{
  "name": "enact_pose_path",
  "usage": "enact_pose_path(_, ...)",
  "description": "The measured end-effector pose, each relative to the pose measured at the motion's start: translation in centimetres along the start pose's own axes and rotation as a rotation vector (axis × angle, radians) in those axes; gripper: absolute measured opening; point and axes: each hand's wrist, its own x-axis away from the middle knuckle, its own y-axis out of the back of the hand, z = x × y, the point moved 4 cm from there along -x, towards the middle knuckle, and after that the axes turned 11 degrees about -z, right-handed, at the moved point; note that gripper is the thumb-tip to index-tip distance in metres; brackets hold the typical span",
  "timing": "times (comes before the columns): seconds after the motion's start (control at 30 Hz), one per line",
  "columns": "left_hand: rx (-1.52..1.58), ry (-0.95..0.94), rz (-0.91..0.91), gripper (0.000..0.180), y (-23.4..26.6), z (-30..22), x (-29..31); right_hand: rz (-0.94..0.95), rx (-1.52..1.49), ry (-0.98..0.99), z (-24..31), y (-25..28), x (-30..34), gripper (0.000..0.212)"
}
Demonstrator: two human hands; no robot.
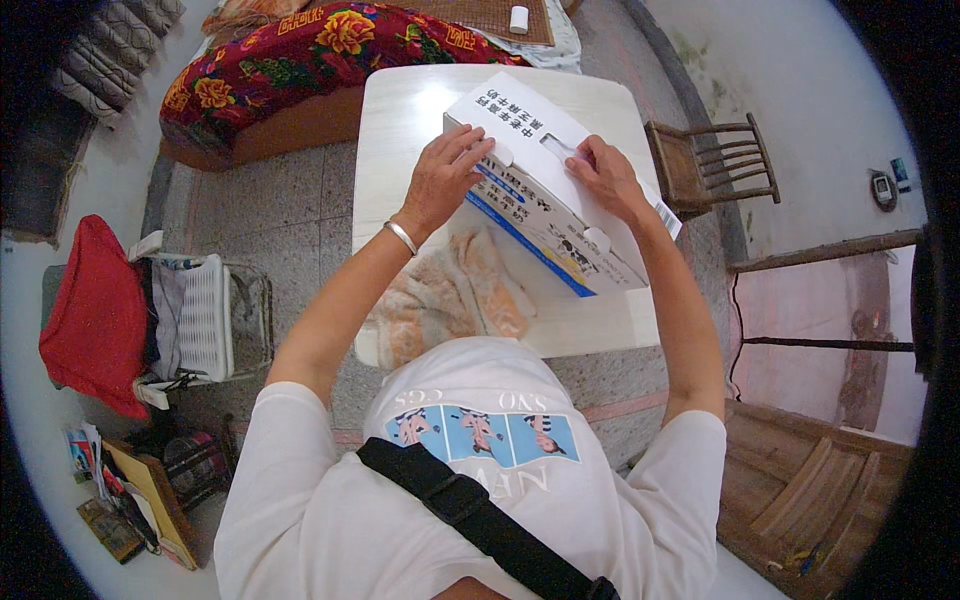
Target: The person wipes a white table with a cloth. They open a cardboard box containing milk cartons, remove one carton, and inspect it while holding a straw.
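A white and blue cardboard milk box [545, 215] with a carrying handle and a cow picture stands at an angle on a pale table [400, 125]. My left hand [445, 175], with a silver bangle at the wrist, has its fingers bent over the box's near upper edge, beside a small white tab. On the top panel, my right hand [608, 178] grips at the handle slot, thumb and fingers closed there. What lies under the fingertips is hidden. A beige and orange patterned towel [450, 295] lies crumpled on the table, between the box and my body.
Past the table is a bed with a red floral cover [290, 75]; a white cylindrical container [519, 19] is on its mat. A wooden chair [715, 165] stands at right. At left, a white chair [205, 315] stands near a red cloth [95, 315].
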Motion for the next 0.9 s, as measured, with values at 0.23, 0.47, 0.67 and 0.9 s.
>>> enact_pose_path(0.23,0.143,0.115,0.061,0.055,-0.5,-1.6,-1.2,-0.022,-0.016,0.013,-0.5,-0.4,0.1,0.027)
enact_pose_path(0.47,0.113,0.006,0.104,0.027,-0.5,-1.8,-1.3,-0.061,-0.02,0.041,-0.2,-0.2,0.4,0.025)
enact_pose_path(0.67,0.045,0.039,0.061,0.028,-1.0,-2.6,-0.8,-0.07,-0.008,0.055,-0.4,-0.4,0.4,0.025)
enact_pose_path(0.9,0.06,0.079,0.06,0.029,-0.6,-3.2,-1.2,-0.062,0.002,0.014,0.4,0.1,0.5,0.025)
